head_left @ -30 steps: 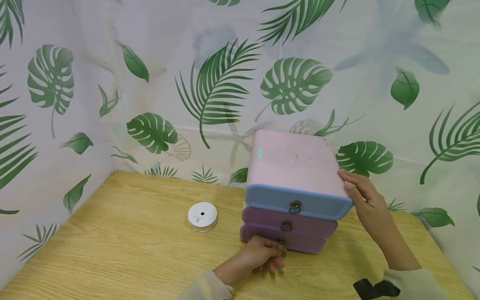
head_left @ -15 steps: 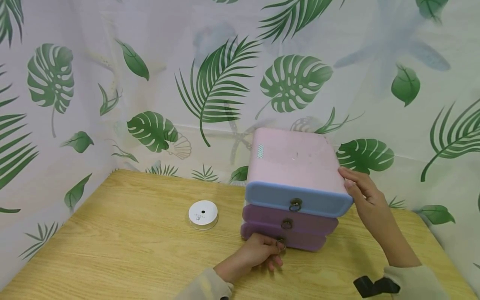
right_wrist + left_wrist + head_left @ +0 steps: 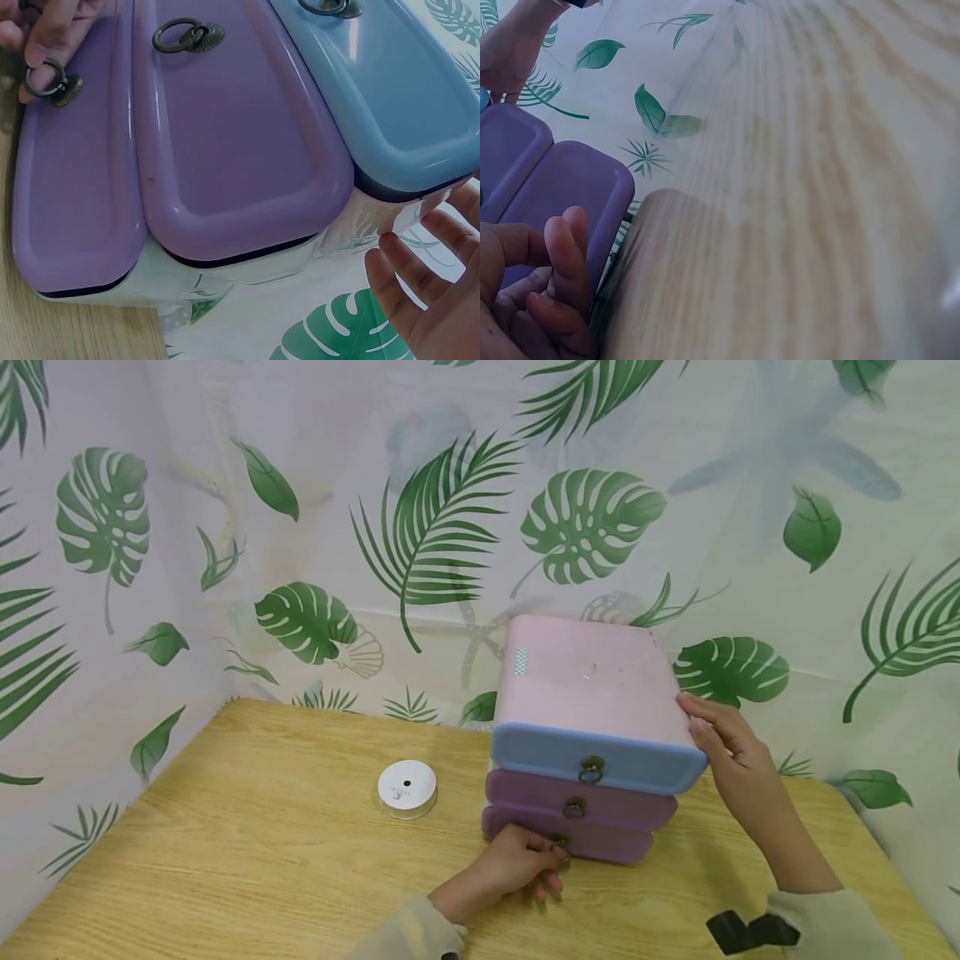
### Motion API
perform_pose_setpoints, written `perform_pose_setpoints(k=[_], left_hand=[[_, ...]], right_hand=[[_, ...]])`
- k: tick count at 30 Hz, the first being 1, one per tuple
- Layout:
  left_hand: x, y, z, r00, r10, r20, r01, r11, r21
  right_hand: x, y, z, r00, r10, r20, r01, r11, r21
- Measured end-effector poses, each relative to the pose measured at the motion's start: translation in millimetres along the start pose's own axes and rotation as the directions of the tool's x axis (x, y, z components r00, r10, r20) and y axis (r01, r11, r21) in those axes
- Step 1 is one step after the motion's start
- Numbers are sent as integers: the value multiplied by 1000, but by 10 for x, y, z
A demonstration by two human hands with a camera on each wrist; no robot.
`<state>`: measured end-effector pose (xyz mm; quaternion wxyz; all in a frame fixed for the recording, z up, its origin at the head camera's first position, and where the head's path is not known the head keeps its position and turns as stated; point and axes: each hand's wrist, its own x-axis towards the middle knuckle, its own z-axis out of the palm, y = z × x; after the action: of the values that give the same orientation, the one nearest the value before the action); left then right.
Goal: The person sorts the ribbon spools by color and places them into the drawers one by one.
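Observation:
A small chest of drawers (image 3: 577,693) with a pink top stands on the table, one blue drawer front (image 3: 532,753) over two purple ones. Each front carries a dark metal ring pull. Low at the front, my left hand (image 3: 517,864) pinches the ring pull (image 3: 46,79) of the bottom drawer (image 3: 611,846). That drawer front sits close to the cabinet body in the right wrist view. My right hand (image 3: 738,768) rests against the cabinet's upper right side, fingers (image 3: 409,274) extended along the clear side wall behind the blue front.
To the left of the chest lies a white ribbon-type spool (image 3: 407,787) on its flat side. The wood-grain table (image 3: 262,860) meets a leaf-print cloth backdrop (image 3: 435,635) behind and at both sides. The chest stands near the back.
The ring pull has shifted very slightly in the left fingers. Both hands and the chest otherwise hold their places; the view has tilted a little.

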<state>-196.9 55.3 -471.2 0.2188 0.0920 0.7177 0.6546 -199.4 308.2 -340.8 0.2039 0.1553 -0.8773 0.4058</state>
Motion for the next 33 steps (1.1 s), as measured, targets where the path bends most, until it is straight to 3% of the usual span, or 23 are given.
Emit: perform_pose_setpoints(k=[11, 27, 33], left_hand=[[-54, 23, -10, 1000, -2, -1, 2, 1000, 10], [-133, 38, -56, 998, 0, 57, -4, 998, 57], [-144, 36, -101, 997, -30, 78, 25, 997, 72]], right_hand=[[-12, 8, 12, 1000, 19, -4, -19, 1000, -12], [-7, -6, 11, 999, 34, -3, -34, 999, -30], [-5, -11, 9, 999, 34, -2, -34, 999, -33]])
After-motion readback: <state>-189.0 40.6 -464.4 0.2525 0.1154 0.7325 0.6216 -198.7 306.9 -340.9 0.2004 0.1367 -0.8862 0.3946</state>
